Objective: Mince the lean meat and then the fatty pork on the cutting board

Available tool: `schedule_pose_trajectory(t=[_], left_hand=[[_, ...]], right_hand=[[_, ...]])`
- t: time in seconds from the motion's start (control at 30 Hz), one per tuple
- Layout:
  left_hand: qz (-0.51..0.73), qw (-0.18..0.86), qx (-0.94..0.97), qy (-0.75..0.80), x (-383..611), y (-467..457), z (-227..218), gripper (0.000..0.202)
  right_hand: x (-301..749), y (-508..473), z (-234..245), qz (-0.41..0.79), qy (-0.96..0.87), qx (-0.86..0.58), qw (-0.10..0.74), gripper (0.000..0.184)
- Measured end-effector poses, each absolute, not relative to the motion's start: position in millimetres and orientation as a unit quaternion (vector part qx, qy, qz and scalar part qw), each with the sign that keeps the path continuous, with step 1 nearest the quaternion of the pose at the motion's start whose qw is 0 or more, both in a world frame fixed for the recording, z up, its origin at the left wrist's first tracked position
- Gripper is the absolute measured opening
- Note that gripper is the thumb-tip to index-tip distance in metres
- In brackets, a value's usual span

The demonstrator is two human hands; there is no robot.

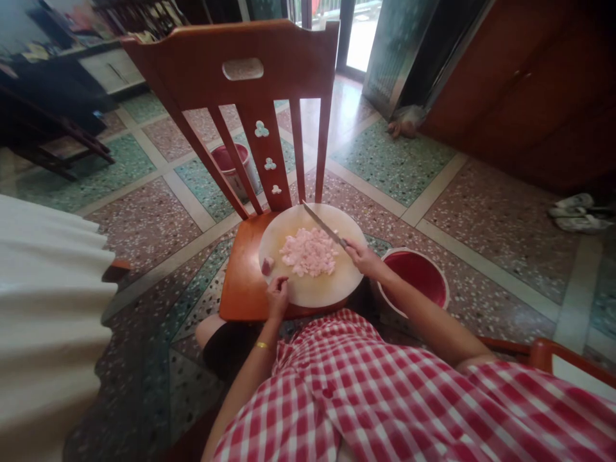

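A knife (323,224) is held by its handle in my right hand (360,256), over the right side of a round white cutting board (312,296). Its blade slants up and to the left, above the far edge of a pile of small pale pink meat pieces (308,252). At the near left rim of the board rests my left hand (278,295), its fingers curled in; whatever they may hold is hidden. A darker chunk of meat (267,265) lies just beyond that hand, near the board's left edge. Under the board is the seat of a wooden chair (248,269).
The chair's slatted back (255,70) rises behind the board. A red-lined bucket (418,279) stands on the floor at right, another bucket (235,168) behind the chair. White pleated cloth (48,321) hangs at left. Shoes (575,213) and a plastic bag (408,120) lie farther off.
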State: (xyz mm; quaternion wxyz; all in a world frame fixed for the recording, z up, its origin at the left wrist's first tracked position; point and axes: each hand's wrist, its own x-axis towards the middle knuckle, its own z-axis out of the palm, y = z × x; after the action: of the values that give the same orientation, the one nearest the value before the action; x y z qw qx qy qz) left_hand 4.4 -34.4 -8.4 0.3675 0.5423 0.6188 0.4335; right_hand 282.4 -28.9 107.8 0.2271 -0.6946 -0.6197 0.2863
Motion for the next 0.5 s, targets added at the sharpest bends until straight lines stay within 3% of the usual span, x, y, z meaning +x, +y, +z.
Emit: schedule_pose_trajectory(t=[0.1,0.27,0.4,0.5], left_hand=[[0.439,0.37,0.536,0.618,5.7,-34.3,-5.7,0.018],[0.439,0.36,0.542,0.619,5.1,-33.9,-9.1,0.018],[0.435,0.371,0.54,0.618,3.6,-33.8,-12.9,0.019],[0.44,0.361,0.539,0.621,3.6,-33.2,-14.1,0.019]], right_hand=[[280.5,-30.9,109.9,0.28,-0.625,-0.672,0.283,0.044],[278.6,-35.1,100.7,0.342,-0.589,-0.702,0.209,0.038],[280.6,-37.0,110.8,0.3,-0.61,-0.674,0.289,0.042],[278.0,-37.1,111.2,0.297,-0.608,-0.685,0.272,0.042]])
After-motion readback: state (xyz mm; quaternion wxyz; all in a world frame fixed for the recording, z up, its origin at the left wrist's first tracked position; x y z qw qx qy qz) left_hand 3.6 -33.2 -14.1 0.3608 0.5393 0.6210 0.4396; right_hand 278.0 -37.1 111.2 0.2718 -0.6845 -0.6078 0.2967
